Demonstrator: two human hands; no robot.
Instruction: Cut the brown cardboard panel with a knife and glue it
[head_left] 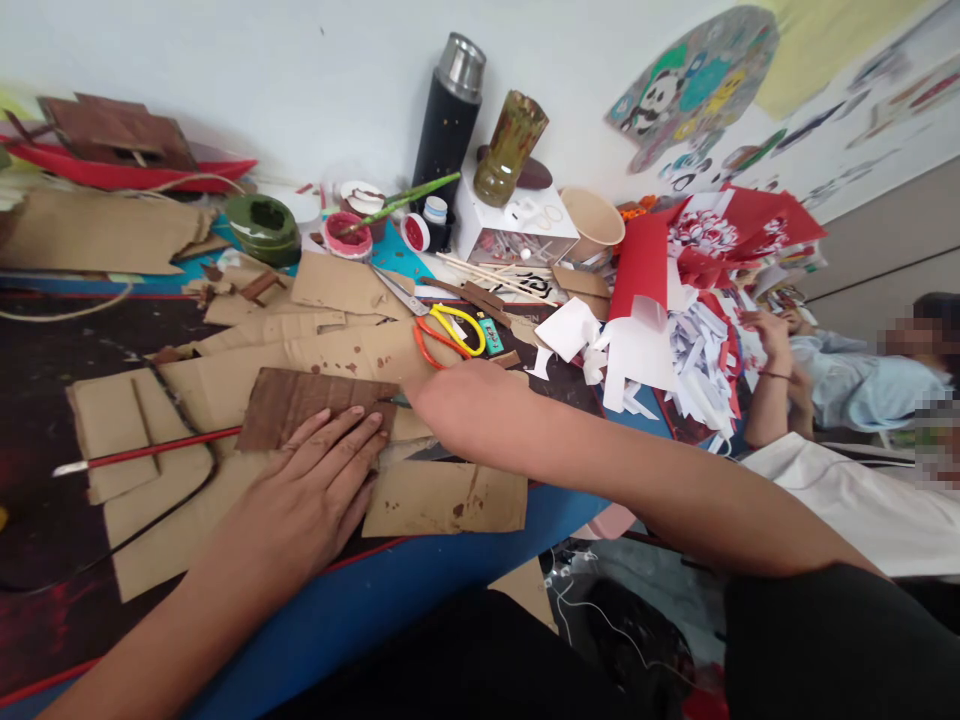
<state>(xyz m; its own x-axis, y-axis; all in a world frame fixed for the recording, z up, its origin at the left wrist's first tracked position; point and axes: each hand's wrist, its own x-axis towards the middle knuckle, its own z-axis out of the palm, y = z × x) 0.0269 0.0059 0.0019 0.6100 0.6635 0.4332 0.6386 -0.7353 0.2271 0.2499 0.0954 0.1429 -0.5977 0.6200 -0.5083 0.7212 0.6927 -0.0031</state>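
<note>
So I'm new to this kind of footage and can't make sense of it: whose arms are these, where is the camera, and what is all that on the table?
There is no machine here. The one picture comes from a camera worn on a person's head, looking forward and down, so the two bare arms are that person's own.

The left hand lies flat, fingers spread, on a dark brown painted cardboard piece. The right hand reaches across beside it; what it holds is hidden, so I cannot tell its grip.

Around them lie plain cardboard pieces, a red-handled brush, orange and yellow scissors, paint pots, a black flask and red and white paper cuttings. Another person's arm rests at the right.
</note>
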